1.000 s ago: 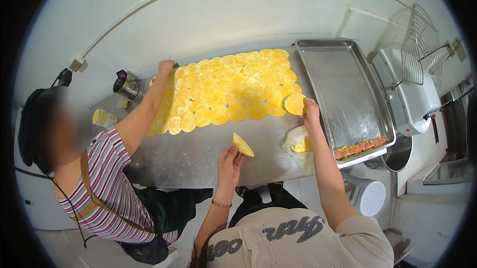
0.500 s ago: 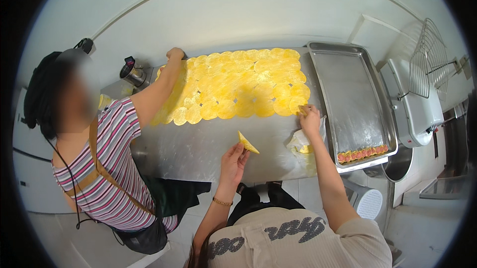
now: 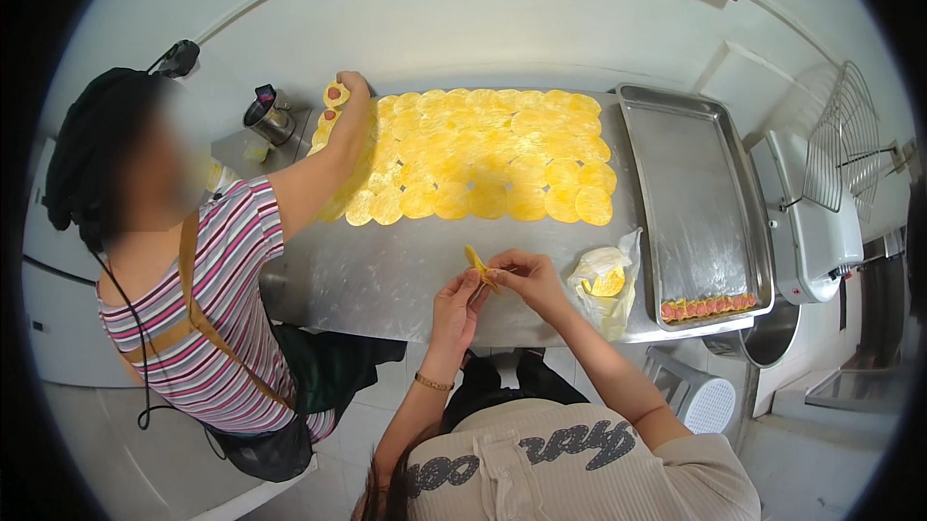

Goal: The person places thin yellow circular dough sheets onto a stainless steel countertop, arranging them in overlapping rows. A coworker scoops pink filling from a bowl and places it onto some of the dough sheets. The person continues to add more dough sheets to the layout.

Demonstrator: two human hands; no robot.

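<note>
A small folded piece of yellow dough [image 3: 473, 256] is held up over the near edge of the metal table. My left hand [image 3: 458, 309] pinches it from below and the left. From the right, my right hand [image 3: 527, 277] closes its thumb and fingers on the same piece. Their fingertips cover much of it, so its exact fold is hidden. Beyond my hands lies a sheet of overlapping yellow dough rounds [image 3: 488, 149]. Right of my right hand, a crumpled whitish wrapper [image 3: 599, 264] holds more yellow dough [image 3: 606, 282].
At the right stands a long metal tray [image 3: 690, 183] with a row of pink-and-yellow filled pieces [image 3: 710, 307] along its near end. A co-worker [image 3: 208, 309] reaches across the left end, their hand [image 3: 354, 86] beside dough rounds topped with reddish filling [image 3: 334, 94]. A metal cup [image 3: 270, 123] stands behind.
My right hand has left the right end of the dough rounds and come to the folded piece in my left hand. The co-worker's hand shifted slightly, and rounds with filling now show beside it.
</note>
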